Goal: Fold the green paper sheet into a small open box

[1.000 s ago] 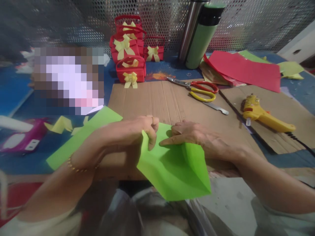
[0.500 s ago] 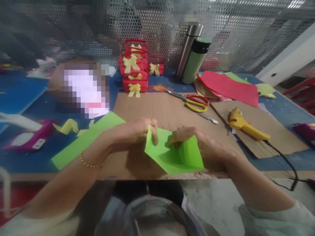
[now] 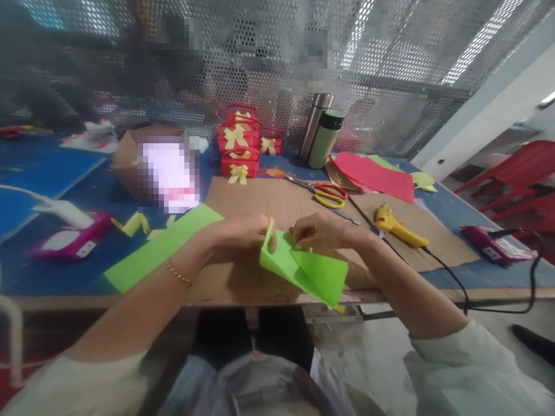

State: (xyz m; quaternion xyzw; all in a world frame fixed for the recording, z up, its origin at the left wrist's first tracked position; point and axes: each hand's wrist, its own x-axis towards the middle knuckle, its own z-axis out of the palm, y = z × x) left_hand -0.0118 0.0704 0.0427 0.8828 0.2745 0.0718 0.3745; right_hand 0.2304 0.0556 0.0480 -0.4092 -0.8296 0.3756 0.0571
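The left hand is pinching the top left corner of the green paper, and a thin flap is sticking up between its fingers. The right hand is pinching the top edge of the same paper, just beside the left hand. Both hands are closed tight on it, with the fingertips close together.

The green paper is folded. It is sitting between the two hands and just below them, on the side nearer to the person. Its top is touching the fingers, and the rest is spreading out toward the person. It is lying at the front of the brown cardboard, and its low corner is poking out past the edge of the table.

The paper is looking like a wedge. Its long side is running from the top left, by the left hand, down to the bottom right. The pointy corner is pointing down and to the right, toward the person's right arm.

A long green sheet is lying flat under the left arm. Scissors and a yellow glue gun are resting farther back on the right, well apart from the hands. Little red baskets are standing at the back.
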